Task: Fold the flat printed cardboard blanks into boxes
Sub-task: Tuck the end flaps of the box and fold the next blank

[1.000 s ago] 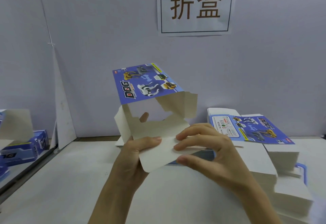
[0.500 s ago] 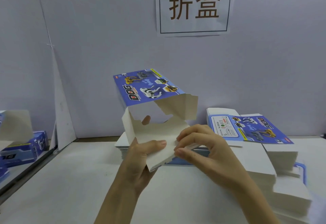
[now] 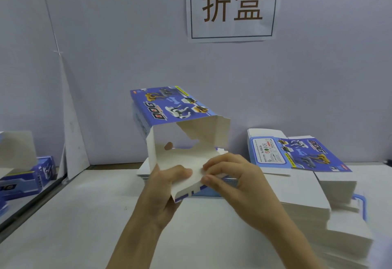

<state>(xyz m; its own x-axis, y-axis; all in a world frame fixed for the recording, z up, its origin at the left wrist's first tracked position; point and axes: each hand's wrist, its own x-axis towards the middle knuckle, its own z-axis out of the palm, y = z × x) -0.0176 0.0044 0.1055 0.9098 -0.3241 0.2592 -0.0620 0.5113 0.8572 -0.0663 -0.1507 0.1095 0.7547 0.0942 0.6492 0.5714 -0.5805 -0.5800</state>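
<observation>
A blue printed DOG box [image 3: 169,107] is held in mid-air above the table, opened into a tube with its near end open and white inside. My left hand [image 3: 167,186] grips its lower left wall, thumb on the near white flap, one fingertip showing inside. My right hand [image 3: 235,179] pinches that near bottom flap [image 3: 191,186] with curled fingers and bends it. A stack of flat printed blanks [image 3: 301,156] lies on the table to the right.
A second low pile of flat blanks [image 3: 144,173] lies behind the held box. Folded blue boxes [image 3: 27,179] sit at the far left beyond a partition edge. A white table [image 3: 84,215] runs to a grey wall with a paper sign [image 3: 232,6].
The box has come down and tilted a little toward me. The near bottom flap has been bent further under, with my right fingers curling tighter on it.
</observation>
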